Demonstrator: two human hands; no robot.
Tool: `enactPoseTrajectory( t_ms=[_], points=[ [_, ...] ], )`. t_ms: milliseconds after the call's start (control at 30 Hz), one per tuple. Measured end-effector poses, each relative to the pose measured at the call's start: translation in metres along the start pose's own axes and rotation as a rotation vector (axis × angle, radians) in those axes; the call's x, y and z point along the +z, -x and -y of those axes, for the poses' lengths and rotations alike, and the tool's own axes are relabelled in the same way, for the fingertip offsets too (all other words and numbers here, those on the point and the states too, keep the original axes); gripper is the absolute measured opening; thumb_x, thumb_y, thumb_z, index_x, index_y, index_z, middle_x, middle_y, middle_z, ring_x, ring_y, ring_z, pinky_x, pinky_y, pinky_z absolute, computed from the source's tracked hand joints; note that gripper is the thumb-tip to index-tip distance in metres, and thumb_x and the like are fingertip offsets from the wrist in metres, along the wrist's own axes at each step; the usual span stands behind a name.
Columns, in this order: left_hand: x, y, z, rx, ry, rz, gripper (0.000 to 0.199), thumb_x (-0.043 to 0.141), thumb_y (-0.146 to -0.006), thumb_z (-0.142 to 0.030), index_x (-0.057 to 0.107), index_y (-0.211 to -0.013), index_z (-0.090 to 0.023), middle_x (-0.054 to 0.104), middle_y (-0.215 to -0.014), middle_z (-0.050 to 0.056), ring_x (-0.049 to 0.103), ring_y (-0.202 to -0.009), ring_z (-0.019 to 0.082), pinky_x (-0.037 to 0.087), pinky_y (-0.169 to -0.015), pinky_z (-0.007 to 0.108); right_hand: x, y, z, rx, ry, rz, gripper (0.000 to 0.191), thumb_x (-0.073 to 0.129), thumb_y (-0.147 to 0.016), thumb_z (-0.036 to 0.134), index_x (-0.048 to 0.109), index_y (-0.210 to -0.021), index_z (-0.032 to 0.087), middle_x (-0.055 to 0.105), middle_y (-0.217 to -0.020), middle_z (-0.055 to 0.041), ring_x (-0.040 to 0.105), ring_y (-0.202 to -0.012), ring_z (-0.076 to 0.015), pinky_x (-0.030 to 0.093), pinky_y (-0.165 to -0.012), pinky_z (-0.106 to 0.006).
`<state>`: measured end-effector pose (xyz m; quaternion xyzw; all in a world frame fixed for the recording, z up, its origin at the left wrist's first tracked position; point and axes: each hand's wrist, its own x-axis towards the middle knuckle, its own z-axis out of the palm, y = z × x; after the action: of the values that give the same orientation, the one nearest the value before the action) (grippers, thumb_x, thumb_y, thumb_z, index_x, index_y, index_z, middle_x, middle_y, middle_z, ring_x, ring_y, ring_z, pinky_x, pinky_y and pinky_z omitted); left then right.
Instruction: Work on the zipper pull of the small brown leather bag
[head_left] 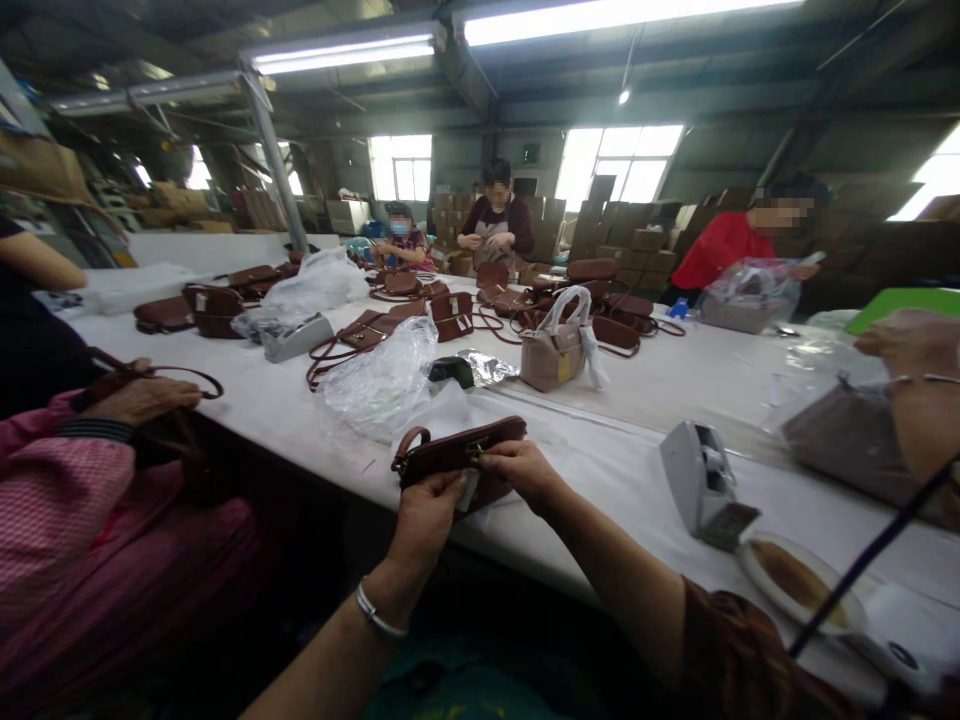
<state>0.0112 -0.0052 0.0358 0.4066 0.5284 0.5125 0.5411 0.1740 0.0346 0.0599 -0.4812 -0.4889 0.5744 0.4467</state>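
A small brown handbag (pixel 442 455) is held at the near edge of the white table, its wrist strap looped at the left end. My left hand (pixel 429 515) is closed on the bag's lower front, with a small whitish tag (pixel 467 490) by its fingertips. With fingers pinched, my right hand (pixel 525 470) grips gold-coloured hardware (pixel 475 452) on the front of the bag. Crumpled clear plastic (pixel 382 385) lies just beyond the bag. The bag's underside is partly hidden by my hands.
Several brown bags (pixel 367 328) and a beige handbag (pixel 553 355) stand farther along the table (pixel 637 410). On the right are a tape dispenser (pixel 701 485) and a round dish (pixel 799 575). Co-workers sit or stand around, one close on my left in a pink checked sleeve (pixel 67 500).
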Motion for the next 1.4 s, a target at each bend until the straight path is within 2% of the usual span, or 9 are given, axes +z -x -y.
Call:
enactPoseTrajectory(
  t_ms=[367, 700, 867, 1067, 1200, 1400],
  points=[
    [-0.0006, -0.0051, 0.002, 0.073, -0.126, 0.018, 0.032, 0.07, -0.075, -0.038, 0.079, -0.096, -0.016, 0.079, -0.087, 0.01, 0.074, -0.08, 0.025, 0.057, -0.08, 0.039, -0.0027, 0.0015, 0.0037, -0.021, 0.038, 0.019, 0.025, 0.079, -0.057, 0.037, 0.077, -0.07, 0.016, 0.07, -0.061, -0.0026, 0.06, -0.058, -0.0167, 0.047, -0.062, -0.031],
    [0.002, -0.0041, -0.0023, 0.016, -0.07, 0.001, 0.029, 0.072, -0.073, -0.04, 0.079, -0.085, -0.015, 0.077, -0.07, 0.008, 0.072, -0.066, 0.023, 0.058, -0.067, 0.036, -0.0052, 0.0008, 0.0023, -0.023, 0.098, 0.058, 0.025, 0.076, -0.059, 0.04, 0.076, -0.068, 0.016, 0.066, -0.057, -0.0018, 0.06, -0.058, -0.0177, 0.049, -0.062, -0.032],
    [0.0038, -0.0055, -0.0002, 0.016, 0.012, -0.017, 0.031, 0.077, -0.069, -0.04, 0.079, -0.087, -0.015, 0.076, -0.07, 0.008, 0.071, -0.06, 0.022, 0.058, -0.06, 0.033, -0.0052, 0.0, 0.0023, -0.063, 0.126, 0.053, 0.023, 0.075, -0.06, 0.038, 0.076, -0.067, 0.016, 0.068, -0.061, -0.0022, 0.06, -0.06, -0.0168, 0.048, -0.063, -0.03],
    [0.002, -0.0071, 0.0015, 0.002, -0.003, -0.036, 0.03, 0.077, -0.07, -0.038, 0.079, -0.09, -0.015, 0.076, -0.072, 0.007, 0.07, -0.058, 0.02, 0.056, -0.056, 0.031, -0.0037, 0.0017, 0.0029, -0.048, 0.101, 0.056, 0.024, 0.075, -0.06, 0.039, 0.076, -0.068, 0.016, 0.069, -0.061, -0.0022, 0.06, -0.059, -0.0168, 0.049, -0.062, -0.03],
    [0.0025, -0.0066, 0.0021, -0.006, 0.022, -0.056, 0.03, 0.079, -0.069, -0.039, 0.079, -0.087, -0.015, 0.076, -0.069, 0.007, 0.069, -0.057, 0.02, 0.057, -0.057, 0.032, -0.0037, 0.0026, 0.0033, -0.057, 0.091, 0.051, 0.024, 0.076, -0.059, 0.038, 0.076, -0.068, 0.016, 0.069, -0.061, -0.0021, 0.061, -0.06, -0.017, 0.049, -0.064, -0.031],
    [0.0039, -0.0044, -0.0008, 0.009, 0.006, -0.024, 0.027, 0.076, -0.071, -0.038, 0.079, -0.086, -0.016, 0.077, -0.072, 0.007, 0.071, -0.062, 0.022, 0.058, -0.064, 0.034, -0.0038, 0.003, 0.0048, -0.023, 0.072, 0.046, 0.025, 0.077, -0.057, 0.038, 0.076, -0.068, 0.015, 0.069, -0.061, -0.0021, 0.062, -0.059, -0.0175, 0.05, -0.062, -0.032]
  ],
)
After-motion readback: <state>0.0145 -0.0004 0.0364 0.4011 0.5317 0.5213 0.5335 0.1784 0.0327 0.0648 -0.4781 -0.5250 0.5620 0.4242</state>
